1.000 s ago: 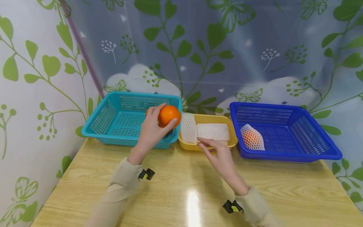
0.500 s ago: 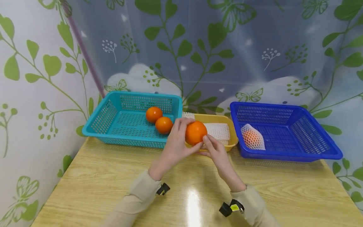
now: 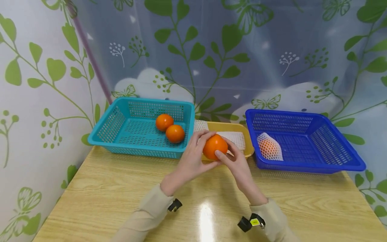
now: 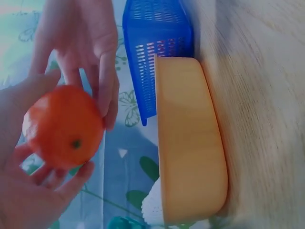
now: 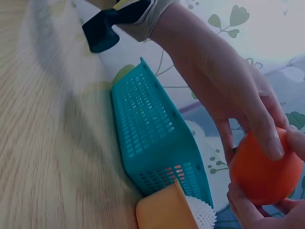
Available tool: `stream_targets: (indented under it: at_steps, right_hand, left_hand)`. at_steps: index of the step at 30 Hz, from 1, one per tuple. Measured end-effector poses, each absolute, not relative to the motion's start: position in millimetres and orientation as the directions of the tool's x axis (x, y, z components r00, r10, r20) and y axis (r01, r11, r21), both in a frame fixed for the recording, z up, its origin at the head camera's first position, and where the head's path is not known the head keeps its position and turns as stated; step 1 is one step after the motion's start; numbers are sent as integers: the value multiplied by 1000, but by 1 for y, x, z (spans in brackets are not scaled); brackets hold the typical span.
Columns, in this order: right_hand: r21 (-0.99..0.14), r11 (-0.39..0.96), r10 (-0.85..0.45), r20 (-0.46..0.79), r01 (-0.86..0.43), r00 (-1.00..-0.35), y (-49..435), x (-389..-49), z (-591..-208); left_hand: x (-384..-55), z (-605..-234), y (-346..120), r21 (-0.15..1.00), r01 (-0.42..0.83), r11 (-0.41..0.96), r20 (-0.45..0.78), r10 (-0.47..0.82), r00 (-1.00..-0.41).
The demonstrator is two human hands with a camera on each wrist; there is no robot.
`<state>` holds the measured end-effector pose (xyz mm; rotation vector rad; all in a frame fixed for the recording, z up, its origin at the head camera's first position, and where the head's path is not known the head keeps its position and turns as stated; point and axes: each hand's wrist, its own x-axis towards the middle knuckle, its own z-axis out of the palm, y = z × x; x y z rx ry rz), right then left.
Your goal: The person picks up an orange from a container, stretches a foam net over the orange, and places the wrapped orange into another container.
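Pinching a round orange (image 3: 213, 144) with left hand (image 3: 191, 158) and right hand (image 3: 241, 168), dark spot (image 4: 76, 144) facing left wrist camera (image 3: 174, 205)

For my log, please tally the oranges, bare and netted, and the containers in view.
Bare oranges: 3 (2 basket oranges in the teal basket, 1 held orange between the left and right hands)
Netted orange: 1, in the blue basket
Containers: 3 (those two baskets, 1 yellow tub)
Total: 7
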<state>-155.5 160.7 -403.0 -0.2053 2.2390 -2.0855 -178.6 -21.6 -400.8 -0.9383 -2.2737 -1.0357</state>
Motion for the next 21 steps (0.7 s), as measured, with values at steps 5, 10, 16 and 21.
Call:
stream_targets:
  at_steps: [5, 10, 16, 21]
  right_hand:
    - [-973, 171, -199, 122, -157, -972, 170, -153, -408]
    - [-928, 263, -254, 197, -263, -947, 177, -149, -416]
    - [-878, 359, -327, 199, -317, -924, 184, -140, -427]
    - [-868, 379, -375, 171, -319, -911, 188, -136, -435]
  left_hand:
    - [-177, -404, -31, 592, 685, 425, 511, 460, -727]
    - [-173, -411, -37, 674, 619, 405, 375, 534, -758]
    - [-167, -424, -41, 680, 582, 446, 268, 588, -764]
    - [-165, -434, -41, 704, 549, 451, 208, 609, -766]
